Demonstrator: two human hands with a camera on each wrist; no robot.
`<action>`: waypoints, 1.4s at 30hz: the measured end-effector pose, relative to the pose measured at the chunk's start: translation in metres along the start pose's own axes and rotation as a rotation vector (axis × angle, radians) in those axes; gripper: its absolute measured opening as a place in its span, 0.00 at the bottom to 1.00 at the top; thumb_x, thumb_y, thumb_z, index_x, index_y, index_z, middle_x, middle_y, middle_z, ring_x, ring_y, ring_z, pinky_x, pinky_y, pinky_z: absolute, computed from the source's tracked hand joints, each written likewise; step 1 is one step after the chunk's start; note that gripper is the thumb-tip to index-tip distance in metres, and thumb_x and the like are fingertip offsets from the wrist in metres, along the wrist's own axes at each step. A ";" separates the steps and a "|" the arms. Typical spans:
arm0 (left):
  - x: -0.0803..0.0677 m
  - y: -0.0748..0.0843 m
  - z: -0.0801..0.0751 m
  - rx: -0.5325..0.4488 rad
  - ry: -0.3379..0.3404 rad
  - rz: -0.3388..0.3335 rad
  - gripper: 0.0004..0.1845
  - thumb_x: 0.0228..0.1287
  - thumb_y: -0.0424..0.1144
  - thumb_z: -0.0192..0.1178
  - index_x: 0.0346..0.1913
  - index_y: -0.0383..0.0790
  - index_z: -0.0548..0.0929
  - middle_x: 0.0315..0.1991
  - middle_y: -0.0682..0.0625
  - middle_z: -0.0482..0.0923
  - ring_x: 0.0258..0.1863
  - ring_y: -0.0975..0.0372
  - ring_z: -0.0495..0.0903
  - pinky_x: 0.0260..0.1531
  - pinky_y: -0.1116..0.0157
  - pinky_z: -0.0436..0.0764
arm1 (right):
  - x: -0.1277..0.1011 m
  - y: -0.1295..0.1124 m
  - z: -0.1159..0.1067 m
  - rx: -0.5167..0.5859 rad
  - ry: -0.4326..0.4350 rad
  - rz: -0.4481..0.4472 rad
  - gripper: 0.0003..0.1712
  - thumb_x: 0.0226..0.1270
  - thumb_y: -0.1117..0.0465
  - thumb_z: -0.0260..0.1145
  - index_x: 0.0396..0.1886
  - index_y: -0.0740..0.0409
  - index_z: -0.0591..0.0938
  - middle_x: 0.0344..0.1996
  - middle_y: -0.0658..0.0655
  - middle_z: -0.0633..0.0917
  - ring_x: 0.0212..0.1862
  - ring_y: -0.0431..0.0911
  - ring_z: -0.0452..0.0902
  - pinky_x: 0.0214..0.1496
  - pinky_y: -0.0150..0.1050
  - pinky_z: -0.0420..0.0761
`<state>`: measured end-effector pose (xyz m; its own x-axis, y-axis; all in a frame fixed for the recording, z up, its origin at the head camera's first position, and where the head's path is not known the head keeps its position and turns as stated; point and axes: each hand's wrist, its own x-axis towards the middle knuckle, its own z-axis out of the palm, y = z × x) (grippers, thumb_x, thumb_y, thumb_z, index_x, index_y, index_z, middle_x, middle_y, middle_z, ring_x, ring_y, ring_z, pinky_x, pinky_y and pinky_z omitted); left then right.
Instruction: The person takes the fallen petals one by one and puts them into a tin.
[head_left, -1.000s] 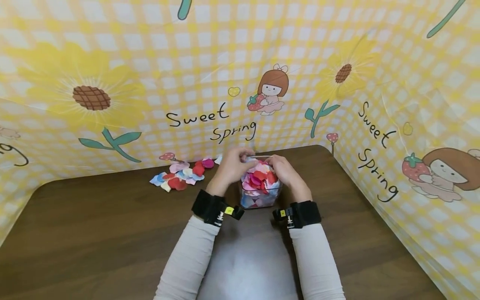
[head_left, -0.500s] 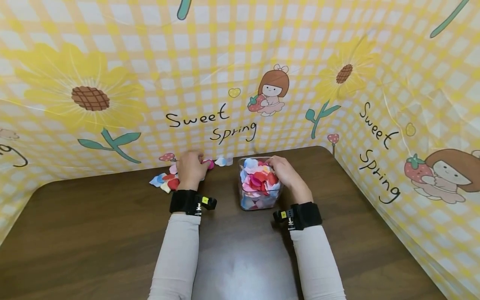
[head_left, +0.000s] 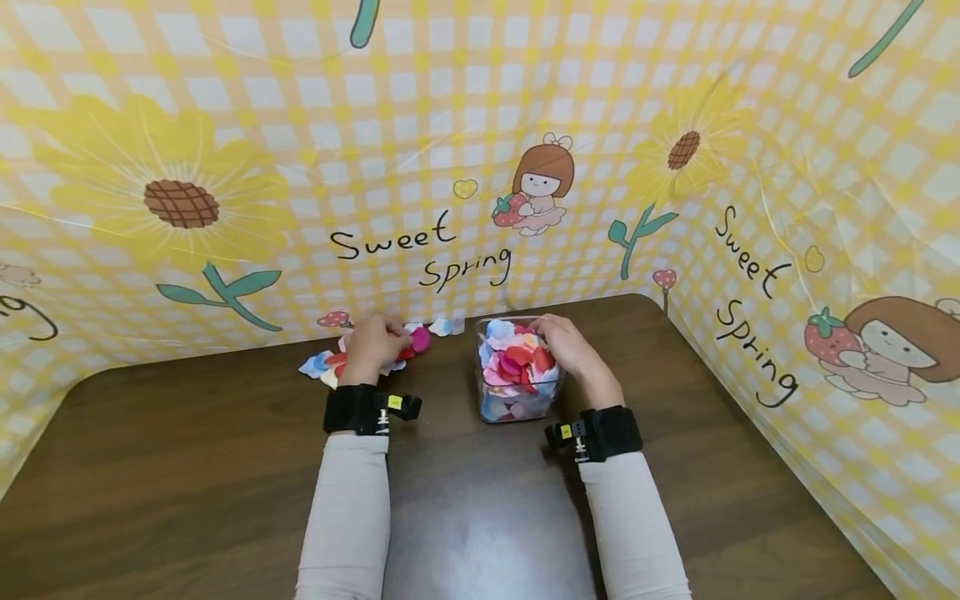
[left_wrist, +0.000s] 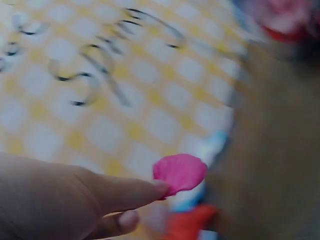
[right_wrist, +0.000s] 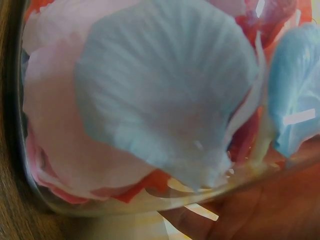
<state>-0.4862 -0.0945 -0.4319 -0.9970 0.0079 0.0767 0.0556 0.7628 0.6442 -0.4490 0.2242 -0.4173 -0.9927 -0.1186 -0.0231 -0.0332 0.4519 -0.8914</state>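
My left hand [head_left: 372, 343] is above the loose petals at the table's back edge. Its fingertips pinch a magenta petal [left_wrist: 180, 173], which stands out sharply against the blurred background in the left wrist view. The clear plastic container [head_left: 521, 412] stands upright and is heaped with red, pink and blue petals [head_left: 517, 360]. My right hand [head_left: 567, 342] grips its far right rim; some of the fingers are hidden behind the petals. In the right wrist view a pale blue petal [right_wrist: 170, 85] shows large through the clear wall.
Loose artificial petals [head_left: 317, 364] lie along the table's back edge, left of the container, with a few pale blue ones [head_left: 444, 327] nearer to it. A yellow checked cloth [head_left: 390, 175] rises behind the brown table [head_left: 187, 475] and along its right side.
My left hand has left the container and moved left to the loose petals, where it now pinches a magenta one. The right hand has stayed on the container's rim.
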 end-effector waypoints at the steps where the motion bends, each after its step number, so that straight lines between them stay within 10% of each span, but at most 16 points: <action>1: -0.002 0.004 -0.007 -0.024 -0.018 0.010 0.09 0.67 0.39 0.66 0.39 0.35 0.86 0.49 0.39 0.83 0.43 0.48 0.79 0.46 0.52 0.75 | 0.000 0.000 0.000 0.000 0.002 0.001 0.24 0.77 0.62 0.41 0.54 0.71 0.80 0.51 0.66 0.78 0.55 0.55 0.72 0.54 0.42 0.71; 8: -0.025 0.066 -0.037 -0.188 -0.048 0.212 0.15 0.74 0.43 0.62 0.48 0.33 0.88 0.44 0.40 0.84 0.37 0.52 0.78 0.38 0.58 0.76 | 0.002 -0.003 -0.005 -0.019 0.013 -0.002 0.25 0.76 0.61 0.42 0.54 0.72 0.80 0.54 0.67 0.79 0.57 0.56 0.73 0.60 0.47 0.71; 13: -0.039 0.112 -0.019 -0.211 -0.126 0.377 0.10 0.71 0.40 0.64 0.41 0.36 0.89 0.39 0.45 0.84 0.37 0.55 0.78 0.38 0.60 0.76 | 0.003 -0.004 -0.006 -0.024 0.007 -0.005 0.25 0.76 0.61 0.41 0.55 0.72 0.79 0.56 0.68 0.79 0.58 0.56 0.72 0.63 0.48 0.70; 18: -0.041 0.124 0.007 -0.098 -0.150 0.421 0.08 0.69 0.40 0.65 0.34 0.40 0.89 0.35 0.48 0.82 0.35 0.57 0.78 0.37 0.61 0.76 | 0.003 -0.005 -0.003 -0.019 0.003 -0.011 0.25 0.76 0.61 0.42 0.55 0.73 0.80 0.56 0.68 0.79 0.58 0.56 0.73 0.62 0.49 0.71; 24: -0.031 0.095 -0.005 -0.098 -0.022 0.286 0.14 0.72 0.45 0.63 0.51 0.38 0.87 0.46 0.43 0.83 0.45 0.52 0.80 0.46 0.53 0.77 | 0.004 -0.006 -0.001 -0.035 0.003 -0.008 0.25 0.75 0.61 0.43 0.55 0.72 0.80 0.54 0.67 0.79 0.57 0.56 0.72 0.61 0.48 0.70; 30: -0.014 0.039 -0.024 -0.008 0.165 0.125 0.12 0.69 0.40 0.63 0.46 0.35 0.88 0.42 0.41 0.85 0.42 0.47 0.82 0.49 0.48 0.74 | 0.004 -0.007 -0.003 -0.029 0.008 -0.007 0.25 0.77 0.61 0.41 0.55 0.72 0.80 0.53 0.67 0.79 0.56 0.55 0.72 0.59 0.46 0.70; 37: -0.006 -0.003 -0.016 0.101 0.059 0.037 0.15 0.63 0.42 0.72 0.49 0.38 0.90 0.45 0.40 0.87 0.47 0.44 0.81 0.55 0.43 0.67 | 0.002 -0.003 -0.002 -0.031 0.002 -0.010 0.25 0.77 0.60 0.41 0.55 0.72 0.80 0.54 0.67 0.78 0.57 0.55 0.72 0.60 0.46 0.70; 42: -0.005 -0.017 -0.005 0.160 0.012 -0.035 0.13 0.59 0.45 0.73 0.26 0.39 0.88 0.32 0.44 0.85 0.42 0.43 0.80 0.52 0.42 0.69 | 0.001 -0.003 0.000 -0.022 -0.002 0.004 0.25 0.77 0.60 0.41 0.55 0.71 0.80 0.55 0.67 0.79 0.58 0.55 0.72 0.61 0.47 0.70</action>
<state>-0.4815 -0.1113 -0.4394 -0.9975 -0.0274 0.0656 0.0105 0.8558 0.5172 -0.4496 0.2229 -0.4149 -0.9926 -0.1185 -0.0279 -0.0316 0.4720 -0.8810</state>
